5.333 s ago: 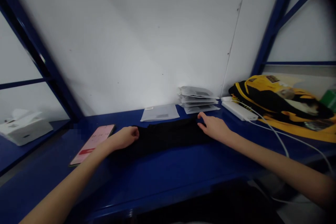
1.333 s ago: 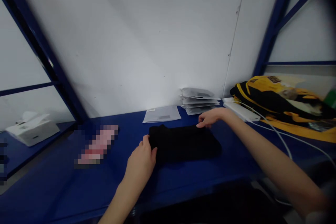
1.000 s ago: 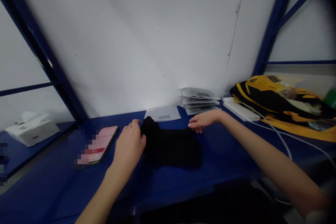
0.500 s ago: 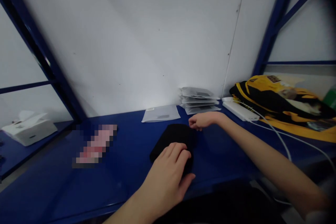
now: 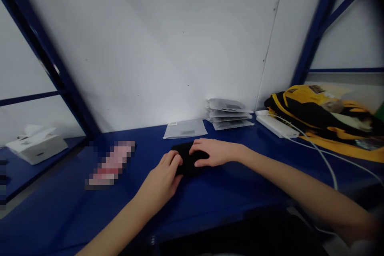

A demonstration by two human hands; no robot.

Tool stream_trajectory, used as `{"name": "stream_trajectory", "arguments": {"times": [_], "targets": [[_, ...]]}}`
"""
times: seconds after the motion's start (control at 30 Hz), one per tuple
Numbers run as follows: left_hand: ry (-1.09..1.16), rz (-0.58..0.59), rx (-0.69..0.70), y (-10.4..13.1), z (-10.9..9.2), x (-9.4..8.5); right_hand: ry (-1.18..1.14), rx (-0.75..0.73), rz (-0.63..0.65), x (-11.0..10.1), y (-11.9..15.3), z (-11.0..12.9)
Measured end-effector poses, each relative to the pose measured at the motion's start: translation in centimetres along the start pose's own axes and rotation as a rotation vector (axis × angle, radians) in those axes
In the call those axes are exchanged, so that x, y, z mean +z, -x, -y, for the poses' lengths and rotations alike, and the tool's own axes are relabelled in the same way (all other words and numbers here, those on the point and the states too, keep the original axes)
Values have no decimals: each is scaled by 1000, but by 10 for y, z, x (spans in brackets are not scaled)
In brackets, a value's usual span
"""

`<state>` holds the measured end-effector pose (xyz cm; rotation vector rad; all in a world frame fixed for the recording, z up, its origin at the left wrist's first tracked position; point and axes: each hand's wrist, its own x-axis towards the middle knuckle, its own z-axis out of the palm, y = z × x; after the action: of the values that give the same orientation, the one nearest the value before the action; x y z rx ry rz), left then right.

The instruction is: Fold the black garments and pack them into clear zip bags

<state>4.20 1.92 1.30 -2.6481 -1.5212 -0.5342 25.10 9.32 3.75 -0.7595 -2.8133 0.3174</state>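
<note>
A black folded cloth-like item (image 5: 188, 162) lies on the blue table (image 5: 120, 212), smaller in outline than the hands around it. My left hand (image 5: 165, 172) grips its left edge, fingers curled on top and thumb at the near side. From the right, my right hand (image 5: 211, 152) holds the other side, with fingers bent over the top and the thumb apart below them. Both hands partly cover the item. Just behind it lies a flat translucent bag (image 5: 185, 129).
Several bagged items are stacked (image 5: 229, 114) by the wall. Right of them are a white power bank-like box (image 5: 277, 126), white cables (image 5: 324, 160) and a yellow-black bag (image 5: 321, 108). At left are a pixelated pink object (image 5: 112, 164) and a tissue box (image 5: 37, 146).
My right hand has moved left onto the black item. My left hand has shifted left, and the item now looks more compact and lies further left.
</note>
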Motion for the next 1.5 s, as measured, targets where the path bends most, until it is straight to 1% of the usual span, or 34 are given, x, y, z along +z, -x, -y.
{"name": "stream_trajectory", "arguments": {"times": [0.1, 0.23, 0.33, 0.47, 0.57, 0.67, 0.8, 0.93, 1.03, 1.1, 1.17, 1.23, 1.3, 1.4, 1.5], "targets": [[65, 29, -13, -7, 10, 5, 69, 14, -12, 6, -3, -1], [187, 17, -18, -17, 19, 10, 197, 39, -33, 7, -2, 4], [243, -17, -39, -22, 21, 13, 295, 57, -36, 9, -1, 13], [260, -81, -75, -25, 20, 15, 434, 99, -41, 17, -4, 26], [254, -53, -56, -24, 22, 14, 525, 85, -42, 24, -9, 27], [246, -3, -4, -21, 25, 10, 582, 9, -38, 27, -13, 19], [158, 26, 9, -17, 30, 6, 563, -46, -71, 27, -17, 4], [12, 18, 61, -19, 33, 8, 448, 0, -137, 24, -18, -7], [-45, 24, 86, -24, 35, 11, 403, 44, -150, 21, -15, -8], [-7, 14, 57, -27, 36, 12, 391, 63, -148, 21, -13, -4], [81, -19, 8, -31, 37, 11, 404, 75, -141, 21, -11, 2], [169, -49, -47, -34, 37, 11, 443, 86, -118, 22, -10, 9], [238, -51, -93, -35, 38, 10, 497, 94, -90, 23, -12, 13], [339, -2, -121, -36, 41, 7, 569, 64, -44, 22, -16, 11], [414, 99, -69, -37, 45, -2, 609, 1, 6, 20, -19, 5]]}}
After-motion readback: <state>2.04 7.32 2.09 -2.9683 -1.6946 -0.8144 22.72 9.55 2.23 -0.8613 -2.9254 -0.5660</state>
